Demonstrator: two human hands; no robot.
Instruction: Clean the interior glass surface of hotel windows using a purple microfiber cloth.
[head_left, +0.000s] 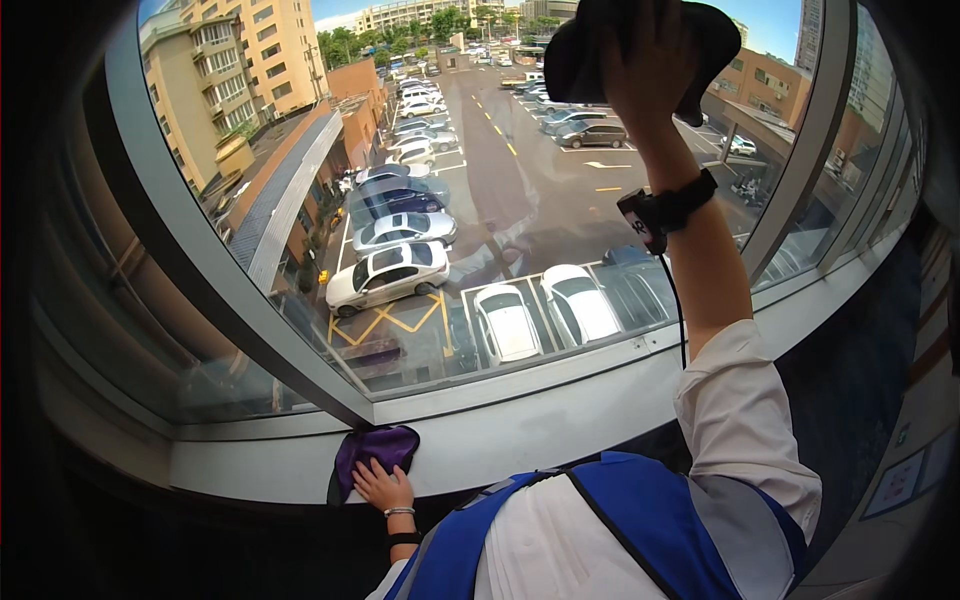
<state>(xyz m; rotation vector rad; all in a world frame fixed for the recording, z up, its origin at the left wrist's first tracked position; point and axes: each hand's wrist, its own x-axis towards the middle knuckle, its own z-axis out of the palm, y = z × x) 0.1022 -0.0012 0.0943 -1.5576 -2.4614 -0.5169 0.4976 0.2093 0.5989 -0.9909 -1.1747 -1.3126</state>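
Note:
High up, my right hand (651, 64) presses a dark cloth (574, 60) to a large window pane (495, 180); the cloth spreads out on both sides of the fingers and runs past the picture's top edge. Down on the white window sill (540, 431), my left hand (384, 484) lies flat with its fingers apart over part of a purple cloth (390, 446) with a black edge. That cloth touches the foot of a grey window frame post (247, 292).
To the right stands another frame post (806, 142). A cable (681, 315) hangs from a black device (645, 217) strapped to my right wrist. Beyond the glass lies a car park, with a white car (390, 276) far below. Faint reflections cross the pane.

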